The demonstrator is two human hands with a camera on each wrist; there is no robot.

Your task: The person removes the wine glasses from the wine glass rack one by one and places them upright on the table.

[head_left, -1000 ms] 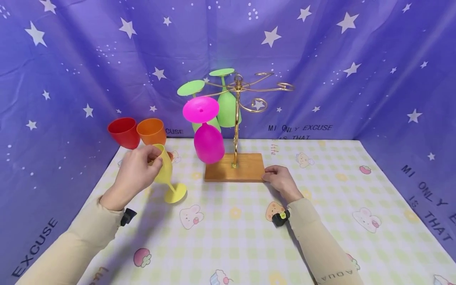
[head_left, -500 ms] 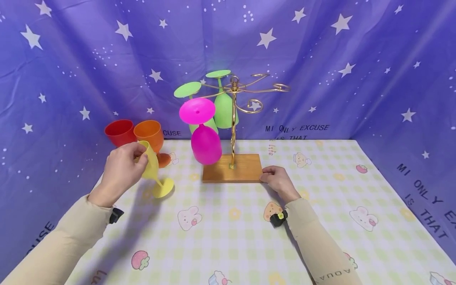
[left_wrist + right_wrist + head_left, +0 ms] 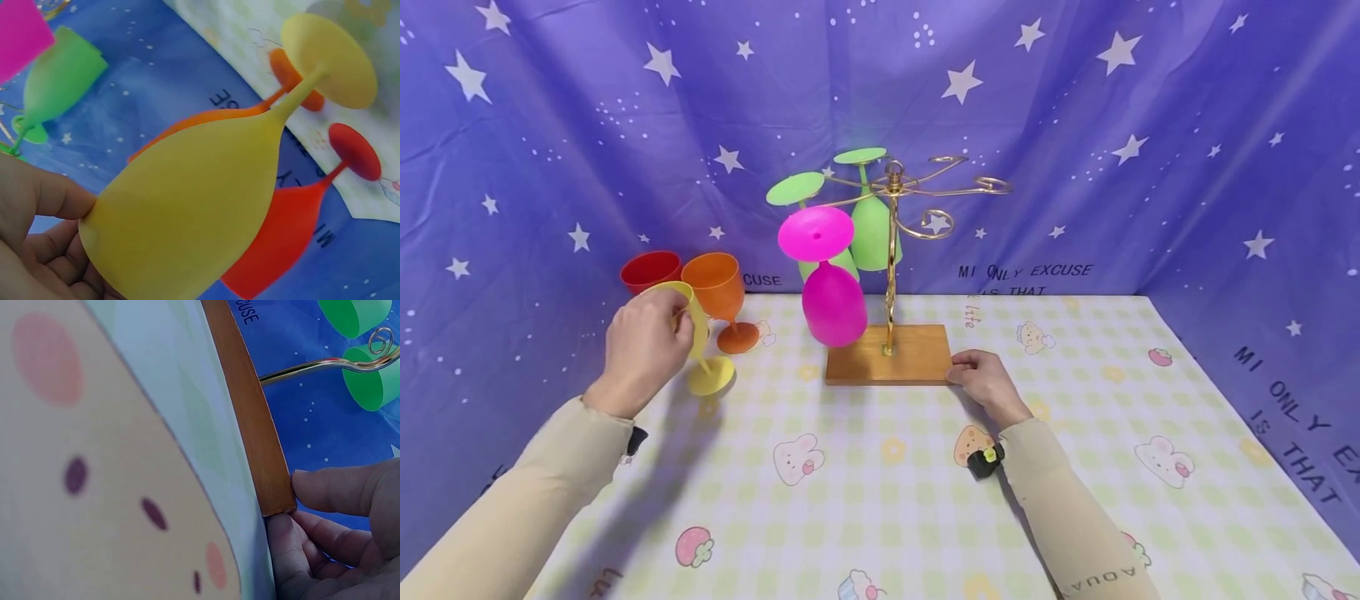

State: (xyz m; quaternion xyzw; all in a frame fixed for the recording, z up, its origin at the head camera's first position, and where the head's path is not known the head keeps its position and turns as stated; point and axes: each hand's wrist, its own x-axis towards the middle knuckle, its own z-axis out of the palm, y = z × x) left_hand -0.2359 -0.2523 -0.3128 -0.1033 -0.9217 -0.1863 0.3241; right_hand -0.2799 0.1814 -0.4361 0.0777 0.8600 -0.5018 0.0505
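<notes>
My left hand (image 3: 643, 346) pinches the rim of a yellow plastic goblet (image 3: 187, 194) between thumb and fingers. The goblet stands nearly upright, foot down; whether the foot touches the cloth I cannot tell. Just behind it are an orange goblet (image 3: 715, 283) and a red goblet (image 3: 650, 268), the red one partly hidden by my hand. With thumb on top and fingers at the end, my right hand (image 3: 990, 383) holds the right corner of the wooden base (image 3: 253, 425) of a gold wire glass rack (image 3: 892, 258). A magenta goblet (image 3: 833, 304) hangs upside down on its left side.
Two green goblets, one at the back (image 3: 876, 233) and one at the left (image 3: 795, 189), also hang upside down from the rack. Curled gold arms (image 3: 992, 185) reach out to the right. A starry purple curtain (image 3: 1075, 100) encloses the checked tablecloth (image 3: 887, 517).
My left hand has carried the yellow goblet left and slightly away from me, towards the red and orange goblets, and it has become more upright. My right hand keeps its hold on the base.
</notes>
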